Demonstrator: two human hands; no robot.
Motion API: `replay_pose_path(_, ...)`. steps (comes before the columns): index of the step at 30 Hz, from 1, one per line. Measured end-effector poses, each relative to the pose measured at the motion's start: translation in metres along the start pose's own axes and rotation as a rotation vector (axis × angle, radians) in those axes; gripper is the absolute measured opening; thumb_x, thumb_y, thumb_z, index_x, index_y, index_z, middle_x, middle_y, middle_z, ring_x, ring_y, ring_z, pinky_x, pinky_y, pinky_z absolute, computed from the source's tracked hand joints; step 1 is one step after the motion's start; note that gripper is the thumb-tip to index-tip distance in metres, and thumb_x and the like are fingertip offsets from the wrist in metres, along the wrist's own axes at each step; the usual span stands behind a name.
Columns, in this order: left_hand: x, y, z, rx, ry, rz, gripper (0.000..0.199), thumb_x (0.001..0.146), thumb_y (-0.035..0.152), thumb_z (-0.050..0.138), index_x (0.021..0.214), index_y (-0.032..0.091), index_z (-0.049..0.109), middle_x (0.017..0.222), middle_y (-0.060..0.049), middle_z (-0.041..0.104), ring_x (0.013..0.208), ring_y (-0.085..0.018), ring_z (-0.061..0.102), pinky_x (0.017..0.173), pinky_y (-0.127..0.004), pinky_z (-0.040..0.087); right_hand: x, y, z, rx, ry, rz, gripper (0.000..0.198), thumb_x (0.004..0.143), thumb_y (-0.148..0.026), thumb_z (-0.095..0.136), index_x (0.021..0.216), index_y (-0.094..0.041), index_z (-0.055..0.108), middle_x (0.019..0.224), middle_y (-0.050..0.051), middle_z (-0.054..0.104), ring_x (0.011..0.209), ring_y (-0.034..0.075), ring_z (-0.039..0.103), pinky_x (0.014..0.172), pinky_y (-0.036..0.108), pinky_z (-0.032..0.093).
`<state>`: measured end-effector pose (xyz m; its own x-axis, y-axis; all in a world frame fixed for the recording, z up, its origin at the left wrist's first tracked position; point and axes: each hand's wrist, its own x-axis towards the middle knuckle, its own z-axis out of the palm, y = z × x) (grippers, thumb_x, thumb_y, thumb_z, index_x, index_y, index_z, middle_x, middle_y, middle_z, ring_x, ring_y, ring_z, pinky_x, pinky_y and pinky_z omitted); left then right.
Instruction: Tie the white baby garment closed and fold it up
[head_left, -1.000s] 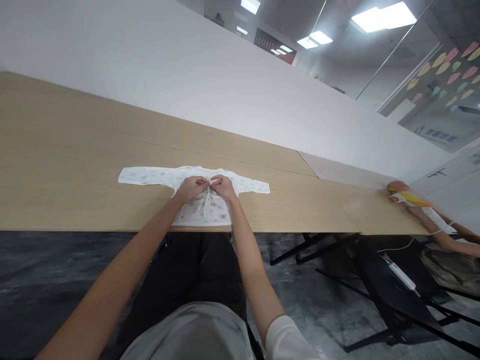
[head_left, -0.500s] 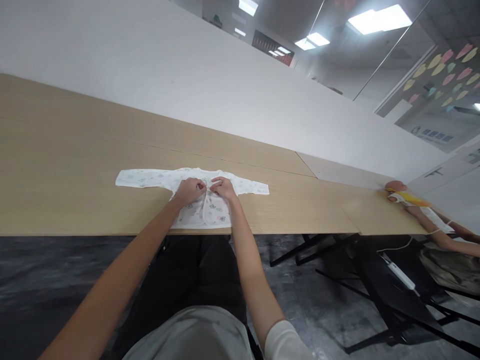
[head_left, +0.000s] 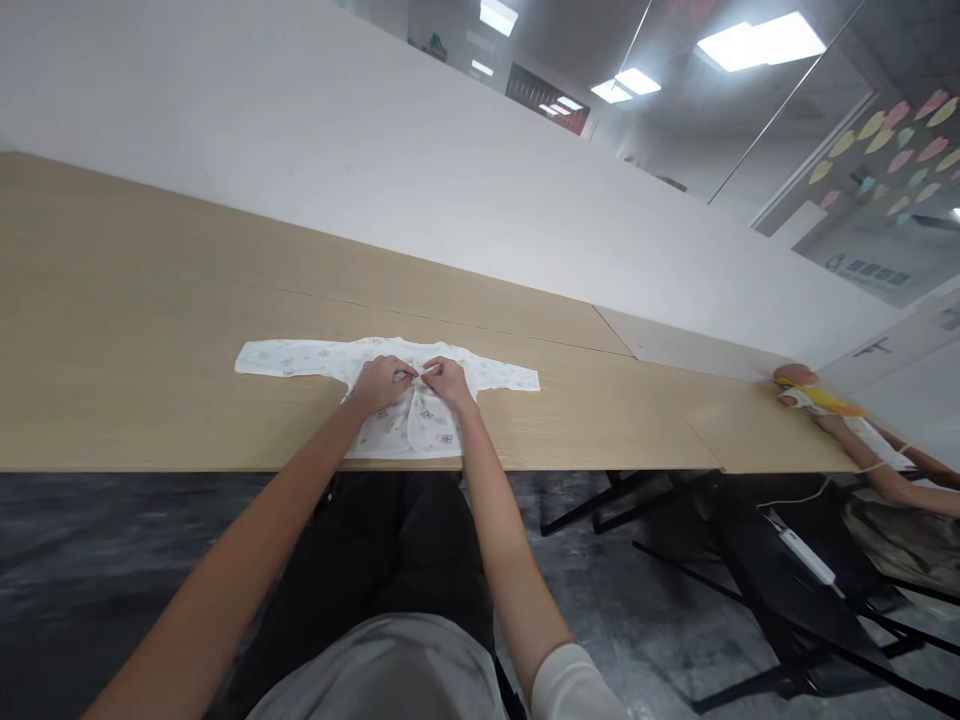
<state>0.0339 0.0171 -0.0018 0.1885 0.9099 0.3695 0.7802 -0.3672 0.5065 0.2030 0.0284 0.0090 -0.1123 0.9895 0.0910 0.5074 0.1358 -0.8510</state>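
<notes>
- Two hands, left hand (head_left: 381,382) and right hand (head_left: 448,380), had fingertips drawn nearly together, each seemingly pinching the front opening (head_left: 409,418) of a printed long-sleeved baby shirt (head_left: 390,425); what lay between them was too small to tell.
- It lay flat by the near edge of the wood-grain table (head_left: 600,420), probably so the surface supported the cloth.
- Collar (head_left: 409,349) pointed far, hem (head_left: 405,454) near; its long axis ran left to right, sleeve (head_left: 289,357) to sleeve.

From here, the left hand (head_left: 384,383) and right hand (head_left: 448,381) hide part of the baby shirt (head_left: 396,426) at centre; their exact grip is too small to tell. A co-worker's arm (head_left: 889,482) is cut off at the right edge; upper right, blurred lettering (head_left: 879,271), perhaps on glass.
</notes>
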Motion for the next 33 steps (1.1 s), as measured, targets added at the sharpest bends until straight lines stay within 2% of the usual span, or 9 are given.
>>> replay_pose_path(8, -0.003, 0.004, -0.003, 0.073, -0.007, -0.002, 0.032, 0.078, 0.032, 0.054, 0.093, 0.022, 0.08, 0.106, -0.011, 0.075, 0.105, -0.031, 0.065, 0.096, -0.041, 0.048, -0.001, -0.002, 0.006, -0.139, 0.021, -0.073, 0.014, 0.077, -0.009, 0.066, 0.086, -0.02, 0.068, 0.07, -0.003, 0.063, 0.073, 0.014, 0.063, 0.08, 0.026, 0.052)
replay_pose_path(15, -0.005, 0.016, -0.001, 0.187, 0.023, -0.039, 0.027, 0.077, 0.028, 0.054, 0.086, 0.02, 0.078, 0.1, -0.014, 0.074, 0.102, -0.032, 0.064, 0.092, -0.043, 0.047, -0.002, -0.002, 0.005, -0.165, 0.034, -0.087, 0.013, 0.077, -0.009, 0.068, 0.084, -0.02, 0.067, 0.071, -0.003, 0.063, 0.073, 0.015, 0.062, 0.078, 0.025, 0.049)
replay_pose_path(20, -0.012, 0.02, -0.01, 0.224, 0.0, -0.027, 0.024, 0.072, 0.022, 0.053, 0.076, 0.02, 0.077, 0.1, -0.013, 0.073, 0.101, -0.031, 0.063, 0.093, -0.043, 0.046, -0.021, -0.012, 0.0, -0.144, 0.027, -0.134, 0.004, 0.082, -0.018, 0.067, 0.079, -0.021, 0.066, 0.066, -0.003, 0.062, 0.068, 0.015, 0.06, 0.073, 0.024, 0.047)
replay_pose_path(23, -0.02, 0.02, -0.018, 0.153, -0.074, 0.033, 0.024, 0.07, 0.024, 0.053, 0.069, 0.022, 0.077, 0.098, -0.01, 0.074, 0.101, -0.031, 0.063, 0.093, -0.042, 0.046, -0.039, -0.016, 0.001, -0.162, -0.043, -0.164, 0.004, 0.081, -0.022, 0.071, 0.082, -0.021, 0.067, 0.066, -0.003, 0.063, 0.067, 0.014, 0.06, 0.07, 0.024, 0.045)
replay_pose_path(27, -0.029, 0.022, -0.021, -0.115, -0.184, 0.057, 0.032, 0.068, 0.025, 0.048, 0.072, 0.025, 0.079, 0.09, -0.006, 0.076, 0.09, -0.025, 0.066, 0.089, -0.036, 0.049, -0.055, -0.016, 0.003, -0.209, -0.109, -0.188, 0.009, 0.077, -0.017, 0.072, 0.084, -0.022, 0.069, 0.067, -0.004, 0.063, 0.068, 0.015, 0.06, 0.07, 0.024, 0.045)
replay_pose_path(29, -0.033, 0.024, -0.017, -0.166, -0.159, 0.035, 0.035, 0.069, 0.028, 0.046, 0.076, 0.024, 0.08, 0.091, -0.006, 0.076, 0.091, -0.024, 0.066, 0.09, -0.035, 0.05, -0.057, -0.014, 0.002, -0.182, -0.091, -0.161, 0.012, 0.077, -0.015, 0.07, 0.086, -0.022, 0.07, 0.067, -0.004, 0.063, 0.068, 0.015, 0.06, 0.07, 0.024, 0.046)
replay_pose_path(33, -0.041, 0.027, -0.01, -0.078, -0.084, 0.002, 0.032, 0.071, 0.034, 0.051, 0.081, 0.024, 0.079, 0.099, -0.008, 0.076, 0.098, -0.027, 0.065, 0.095, -0.038, 0.049, -0.057, -0.008, -0.003, -0.035, -0.095, -0.075, 0.015, 0.079, -0.016, 0.069, 0.093, -0.022, 0.07, 0.065, -0.006, 0.062, 0.069, 0.014, 0.062, 0.07, 0.023, 0.049)
